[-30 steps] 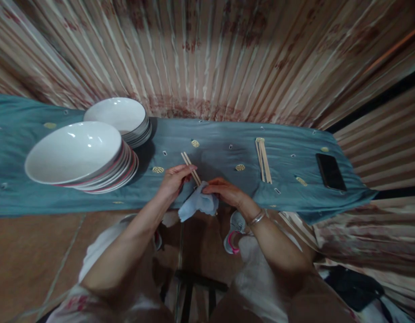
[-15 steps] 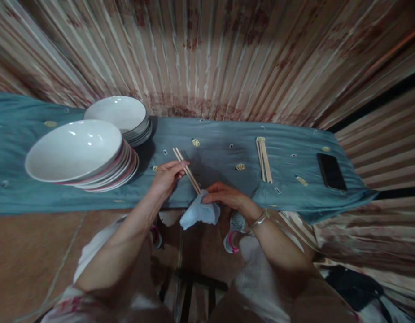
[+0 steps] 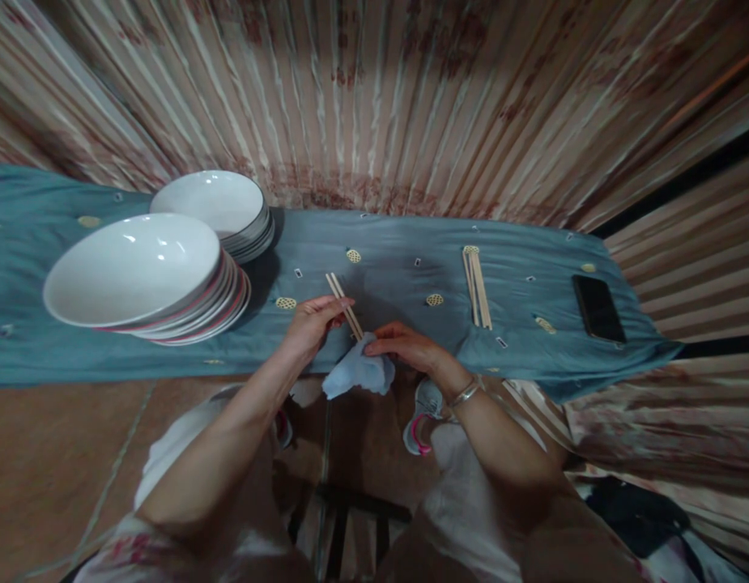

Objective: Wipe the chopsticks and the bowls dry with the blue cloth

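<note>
Between thumb and fingers, my left hand (image 3: 317, 324) pinches a pair of wooden chopsticks (image 3: 354, 324) about midway along. They slant down to the right, and their lower ends disappear into a light blue cloth (image 3: 359, 371). My right hand (image 3: 404, 344) is closed on that cloth, pressing it around the chopstick ends. Part of the cloth hangs loose past the table's front edge. To the right, several more wooden chopsticks (image 3: 477, 289) lie side by side on the tablecloth.
A stack of large white bowls (image 3: 137, 271) with red rims stands at the left, with smaller dark-rimmed bowls (image 3: 213, 206) behind it. A black phone (image 3: 598, 308) lies at the right end of the blue-green tablecloth (image 3: 386, 243). Pleated curtains (image 3: 374, 105) hang along the back.
My left hand has shifted slightly right along with the chopsticks, and less of their length shows above the cloth. The cloth and my right hand have risen a little.
</note>
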Motion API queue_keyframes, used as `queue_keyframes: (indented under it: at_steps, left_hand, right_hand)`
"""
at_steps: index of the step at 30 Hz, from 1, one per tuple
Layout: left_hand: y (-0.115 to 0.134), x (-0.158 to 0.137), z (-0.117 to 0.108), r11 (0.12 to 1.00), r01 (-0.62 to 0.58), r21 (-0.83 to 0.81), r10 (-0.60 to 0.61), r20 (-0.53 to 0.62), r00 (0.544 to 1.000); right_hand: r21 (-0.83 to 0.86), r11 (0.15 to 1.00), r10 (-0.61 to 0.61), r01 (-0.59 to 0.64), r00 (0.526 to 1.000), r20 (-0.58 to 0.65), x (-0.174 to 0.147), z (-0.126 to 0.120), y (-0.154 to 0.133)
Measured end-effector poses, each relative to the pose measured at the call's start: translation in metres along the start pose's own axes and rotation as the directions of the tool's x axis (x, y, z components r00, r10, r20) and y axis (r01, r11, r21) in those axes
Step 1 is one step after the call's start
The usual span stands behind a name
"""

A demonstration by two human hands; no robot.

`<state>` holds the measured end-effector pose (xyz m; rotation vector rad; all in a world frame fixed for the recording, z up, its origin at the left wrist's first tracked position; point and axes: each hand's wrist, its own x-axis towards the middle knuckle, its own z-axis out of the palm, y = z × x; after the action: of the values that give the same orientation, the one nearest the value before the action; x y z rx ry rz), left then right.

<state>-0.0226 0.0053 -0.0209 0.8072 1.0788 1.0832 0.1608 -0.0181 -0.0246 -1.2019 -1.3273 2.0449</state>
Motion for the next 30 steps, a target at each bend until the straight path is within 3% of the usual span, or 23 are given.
queue_keyframes:
  at_steps: [12, 21, 30]
  left_hand:
    - [0.002, -0.003, 0.005, 0.997, 0.078, -0.03, -0.076, 0.038, 0.996]
    - [0.002, 0.001, 0.001, 1.0, 0.002, -0.021, -0.002, -0.015, 1.0]
    - [0.008, 0.01, -0.007, 0.995, -0.094, -0.024, 0.091, -0.11, 0.99]
  right_hand:
    - [0.014, 1.0, -0.016, 0.016, 0.999, -0.049, 0.002, -0.002, 0.003]
    - [0.07, 0.997, 0.028, -0.035, 0.996, 0.089, -0.003, -0.003, 0.001]
    - [-0.012, 0.997, 0.071, -0.07, 0.977, 0.2, -0.009, -0.004, 0.0]
